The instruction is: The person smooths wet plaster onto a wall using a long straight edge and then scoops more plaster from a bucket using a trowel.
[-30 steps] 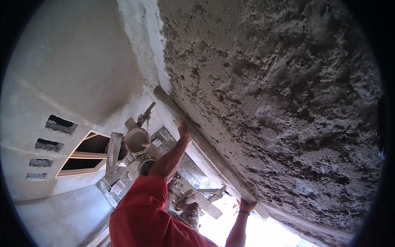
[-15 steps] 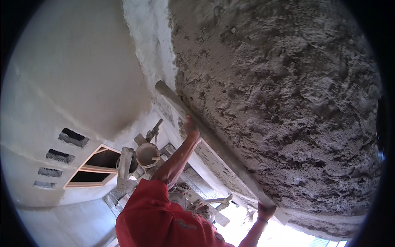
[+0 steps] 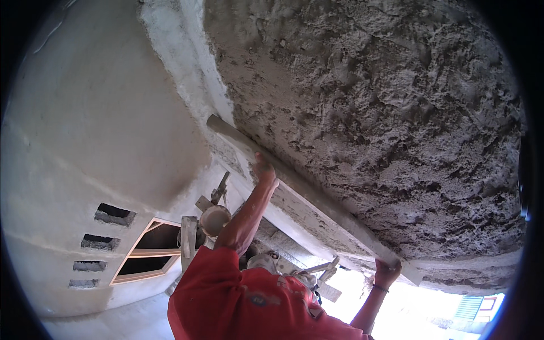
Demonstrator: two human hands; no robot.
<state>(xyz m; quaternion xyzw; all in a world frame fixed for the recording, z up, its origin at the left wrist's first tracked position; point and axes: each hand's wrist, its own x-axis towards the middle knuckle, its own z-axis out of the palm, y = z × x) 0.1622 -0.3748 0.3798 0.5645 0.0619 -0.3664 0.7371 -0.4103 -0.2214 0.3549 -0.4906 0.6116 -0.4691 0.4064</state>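
A long straightedge (image 3: pixel 317 201) slants from upper left to lower right, lying along rough, wet-looking mortar (image 3: pixel 362 119) on the wall. My left hand (image 3: pixel 264 169) grips its lower edge near the upper-left end, thumb up along its face. Close to the other end, my right hand (image 3: pixel 387 271) is closed around the same edge, a dark band on the wrist. Fingers behind the straightedge are partly hidden. A pale smoothed strip (image 3: pixel 175 62) runs beside the mortar, past the straightedge's upper-left end.
Below my left forearm are a mortar-smeared bucket (image 3: pixel 215 220) and an upright wooden board (image 3: pixel 188 241). A wooden window frame (image 3: pixel 148 253) and several rectangular holes (image 3: pixel 114 214) sit in the left wall. Planks (image 3: pixel 283 243) lie below; bright daylight enters at lower right.
The view has shifted, so the window frame and bucket appear lower and farther right. The straightedge's lower-right end and my right hand appear farther right and slightly higher. Both hands keep their grip.
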